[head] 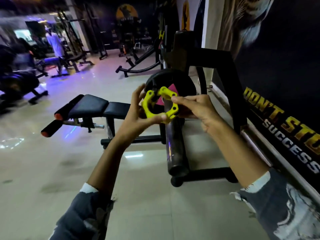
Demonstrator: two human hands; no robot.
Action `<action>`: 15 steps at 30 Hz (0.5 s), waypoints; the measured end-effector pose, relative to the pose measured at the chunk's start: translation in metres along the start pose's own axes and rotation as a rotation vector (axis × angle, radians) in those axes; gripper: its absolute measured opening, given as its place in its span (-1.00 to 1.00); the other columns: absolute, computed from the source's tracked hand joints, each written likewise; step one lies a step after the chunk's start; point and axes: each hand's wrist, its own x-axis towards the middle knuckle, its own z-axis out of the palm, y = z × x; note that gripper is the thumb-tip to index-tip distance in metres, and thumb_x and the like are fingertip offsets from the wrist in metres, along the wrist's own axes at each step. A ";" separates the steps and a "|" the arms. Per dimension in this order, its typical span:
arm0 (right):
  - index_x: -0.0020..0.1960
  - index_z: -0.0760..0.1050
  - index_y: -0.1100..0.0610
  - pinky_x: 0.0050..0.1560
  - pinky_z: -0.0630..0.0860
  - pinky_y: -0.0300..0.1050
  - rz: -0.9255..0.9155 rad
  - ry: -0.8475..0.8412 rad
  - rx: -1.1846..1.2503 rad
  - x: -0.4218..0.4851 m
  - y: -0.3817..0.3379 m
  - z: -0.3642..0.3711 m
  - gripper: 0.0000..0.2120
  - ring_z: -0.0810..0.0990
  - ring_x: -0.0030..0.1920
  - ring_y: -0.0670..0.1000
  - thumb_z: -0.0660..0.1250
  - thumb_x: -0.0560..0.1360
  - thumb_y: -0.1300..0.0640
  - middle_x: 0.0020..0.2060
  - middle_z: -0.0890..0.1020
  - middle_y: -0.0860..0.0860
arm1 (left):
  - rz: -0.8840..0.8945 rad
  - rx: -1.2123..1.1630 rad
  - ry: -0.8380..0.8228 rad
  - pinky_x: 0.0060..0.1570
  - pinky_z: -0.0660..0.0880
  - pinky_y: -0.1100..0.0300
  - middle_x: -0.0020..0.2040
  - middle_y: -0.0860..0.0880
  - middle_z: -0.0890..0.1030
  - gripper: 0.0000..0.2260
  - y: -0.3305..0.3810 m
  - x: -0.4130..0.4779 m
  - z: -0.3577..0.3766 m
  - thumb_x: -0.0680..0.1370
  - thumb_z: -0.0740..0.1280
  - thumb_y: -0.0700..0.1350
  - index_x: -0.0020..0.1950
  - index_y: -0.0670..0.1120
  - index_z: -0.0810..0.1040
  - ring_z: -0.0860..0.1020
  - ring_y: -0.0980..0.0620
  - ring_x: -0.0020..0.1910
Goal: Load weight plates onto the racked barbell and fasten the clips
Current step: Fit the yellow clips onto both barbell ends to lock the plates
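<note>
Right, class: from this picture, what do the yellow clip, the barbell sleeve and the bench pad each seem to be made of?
Yellow clip: probably moulded plastic, matt, uniform bright colour with moulded holes and ribs.
Barbell sleeve: looks like metal, dark and smooth, with a streak of reflected light along it.
Bench pad: likely vinyl or leather-type covering over padding, black with a soft sheen and rounded edges; the exact covering cannot be told.

Both forearms bare from wrist to near elbow. Left sleeve [83,213]: dark grey fabric with paler mottled patches, pushed up, white inner layer showing at its cuff. Right sleeve [284,205]: same grey, bolder white streaked print, white edge, loose threads at its frayed hem.
</note>
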 end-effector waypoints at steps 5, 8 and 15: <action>-0.20 0.62 0.13 -0.33 0.57 -0.32 0.021 0.015 0.077 -0.071 -0.001 -0.002 -0.95 0.64 -0.39 -0.13 0.39 0.42 0.17 -0.49 0.65 -0.08 | -0.260 -0.265 0.009 0.01 0.56 0.03 0.05 -0.17 0.57 -0.71 0.014 -0.062 0.006 0.46 0.34 0.01 0.11 -0.11 0.57 0.62 -0.08 0.00; -0.17 0.61 0.08 -0.27 0.57 -0.33 0.024 -0.018 0.100 -0.113 0.009 -0.003 -0.92 0.64 -0.34 -0.16 0.35 0.44 0.20 -0.46 0.66 -0.10 | -0.257 -0.311 -0.043 -0.04 0.61 0.03 -0.04 -0.09 0.63 -0.79 0.017 -0.094 0.008 0.44 0.38 -0.10 0.06 -0.11 0.60 0.62 -0.07 -0.05; 0.19 0.51 0.12 -0.13 0.52 -0.39 0.023 0.054 0.129 -0.174 0.055 0.002 -0.62 0.64 -0.10 -0.18 0.40 0.38 0.24 -0.21 0.70 -0.15 | -0.224 -0.340 -0.115 0.04 0.56 0.08 0.02 -0.04 0.66 -0.63 -0.009 -0.147 0.026 0.41 0.39 -0.24 0.21 -0.12 0.54 0.61 -0.08 0.07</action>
